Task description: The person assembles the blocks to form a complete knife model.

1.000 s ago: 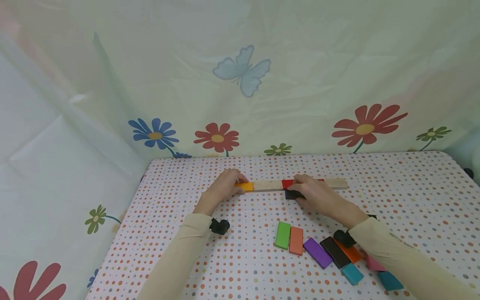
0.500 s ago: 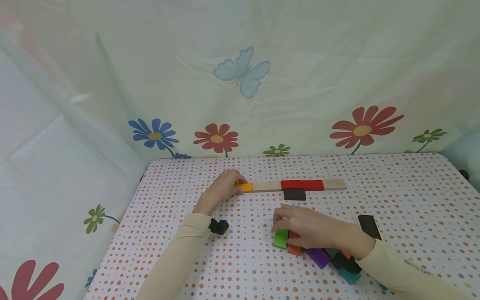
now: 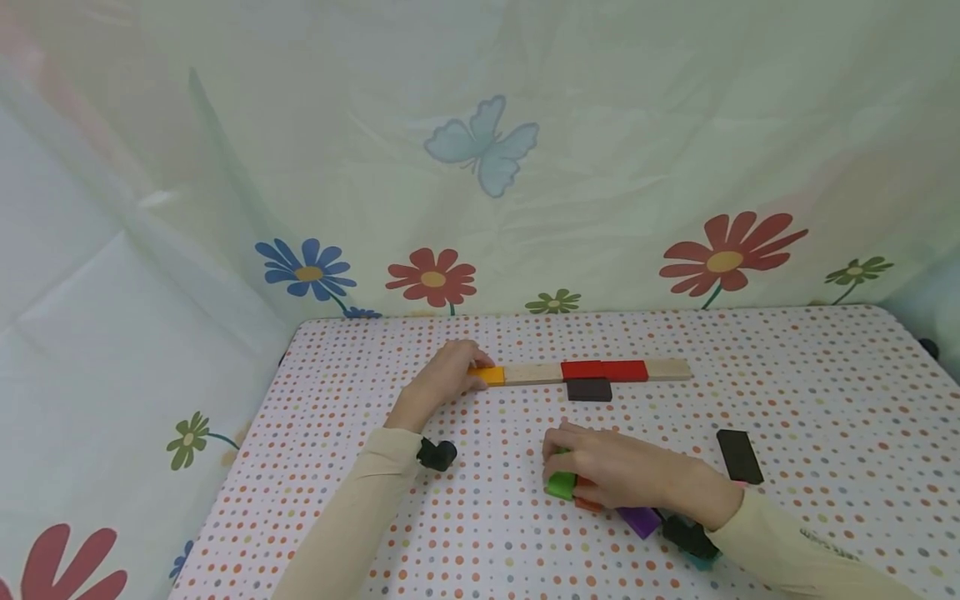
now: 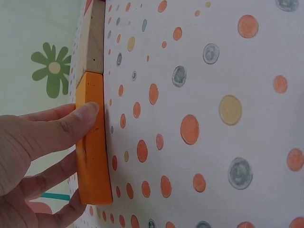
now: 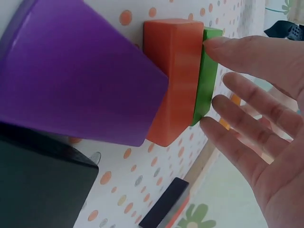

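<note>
In the head view my left hand (image 3: 446, 375) holds a yellow-orange block (image 4: 95, 142) at the left end of a row of blocks. The left wrist view shows the thumb on its face and the fingers behind it. My right hand (image 3: 600, 462) is over the loose blocks, curled at the green block (image 5: 208, 71); the thumb and a fingertip touch its edges. Right beside the green block stands a coral-orange block (image 5: 175, 76). A purple block (image 5: 85, 71) leans close to that one. The hand partly covers these blocks in the head view.
The row runs right with a plain wood block (image 3: 533, 372), two red blocks (image 3: 603, 370) and another wood block (image 3: 667, 369). A black block (image 3: 588, 389) touches the row's front side. Another black block (image 3: 739, 456) lies at right, and a teal block (image 3: 703, 562) shows below the wrist.
My right hand has let go of the black block in front of the red ones and come down toward me to the green block. The left hand has stayed on the yellow-orange block.
</note>
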`<state>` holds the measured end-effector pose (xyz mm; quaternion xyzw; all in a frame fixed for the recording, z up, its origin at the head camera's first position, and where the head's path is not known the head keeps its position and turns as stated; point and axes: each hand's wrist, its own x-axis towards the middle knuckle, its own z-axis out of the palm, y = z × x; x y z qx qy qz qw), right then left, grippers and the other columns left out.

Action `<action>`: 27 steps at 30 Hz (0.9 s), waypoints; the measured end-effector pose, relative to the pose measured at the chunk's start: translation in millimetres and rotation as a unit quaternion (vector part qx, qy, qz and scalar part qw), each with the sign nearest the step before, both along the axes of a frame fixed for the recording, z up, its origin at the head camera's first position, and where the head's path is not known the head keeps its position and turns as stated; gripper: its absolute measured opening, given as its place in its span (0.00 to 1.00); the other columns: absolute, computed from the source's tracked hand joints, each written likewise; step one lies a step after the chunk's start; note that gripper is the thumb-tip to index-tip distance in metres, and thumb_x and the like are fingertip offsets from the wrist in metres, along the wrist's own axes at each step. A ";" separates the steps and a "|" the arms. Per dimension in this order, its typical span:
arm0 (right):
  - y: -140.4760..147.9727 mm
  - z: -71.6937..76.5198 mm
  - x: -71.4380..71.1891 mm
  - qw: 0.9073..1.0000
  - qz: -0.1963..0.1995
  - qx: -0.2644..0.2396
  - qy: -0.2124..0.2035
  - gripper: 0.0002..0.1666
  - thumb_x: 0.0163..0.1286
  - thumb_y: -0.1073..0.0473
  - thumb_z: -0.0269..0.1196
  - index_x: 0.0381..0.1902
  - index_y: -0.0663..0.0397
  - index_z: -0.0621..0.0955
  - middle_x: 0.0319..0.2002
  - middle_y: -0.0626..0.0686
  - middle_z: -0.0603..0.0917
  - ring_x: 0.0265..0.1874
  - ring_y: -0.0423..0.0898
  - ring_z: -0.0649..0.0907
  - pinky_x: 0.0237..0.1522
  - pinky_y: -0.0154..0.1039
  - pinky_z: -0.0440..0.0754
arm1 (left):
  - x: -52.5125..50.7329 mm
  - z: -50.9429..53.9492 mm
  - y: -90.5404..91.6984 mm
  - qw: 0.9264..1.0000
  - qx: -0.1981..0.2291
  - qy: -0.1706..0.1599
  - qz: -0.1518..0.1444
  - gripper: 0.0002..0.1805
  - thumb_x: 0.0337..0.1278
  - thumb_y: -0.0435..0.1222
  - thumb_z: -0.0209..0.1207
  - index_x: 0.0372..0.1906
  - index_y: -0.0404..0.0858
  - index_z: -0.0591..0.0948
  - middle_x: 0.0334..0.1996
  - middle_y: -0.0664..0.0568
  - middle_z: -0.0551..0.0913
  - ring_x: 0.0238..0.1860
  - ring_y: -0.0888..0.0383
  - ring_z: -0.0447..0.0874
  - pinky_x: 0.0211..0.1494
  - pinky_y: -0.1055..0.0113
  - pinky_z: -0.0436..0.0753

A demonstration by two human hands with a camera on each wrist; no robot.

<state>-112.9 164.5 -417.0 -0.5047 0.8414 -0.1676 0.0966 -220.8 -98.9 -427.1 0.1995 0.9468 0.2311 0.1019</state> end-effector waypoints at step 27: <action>-14.8 8.6 -2.8 0.997 0.034 0.051 0.035 0.17 0.63 0.74 0.72 0.40 0.45 0.91 0.43 0.43 0.85 0.44 0.38 0.83 0.47 0.33 0.86 | 1.3 0.9 -0.1 1.000 -0.005 0.005 -0.007 0.17 0.63 0.31 0.71 0.56 0.36 0.89 0.50 0.47 0.87 0.51 0.50 0.81 0.61 0.59 0.82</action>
